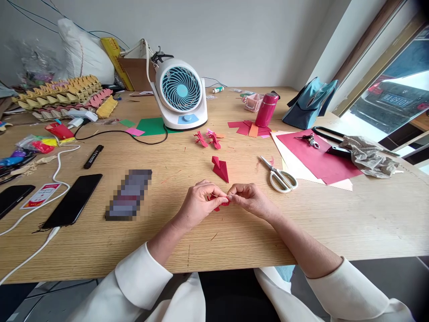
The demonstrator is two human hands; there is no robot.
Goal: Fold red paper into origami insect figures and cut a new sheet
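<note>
Wood table [335, 223]: pinching red paper [226, 203] in left hand [200, 199] and right hand [250, 200]; could tear if tugged unevenly, or drift if caught by fan [182, 91] at eleven o'clock.

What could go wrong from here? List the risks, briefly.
The small red paper pinched by the left hand and right hand might tear if tugged. The folded red piece lies just beyond them and could get knocked. The fan faces the red paper figures; if running, it might scatter them.
</note>
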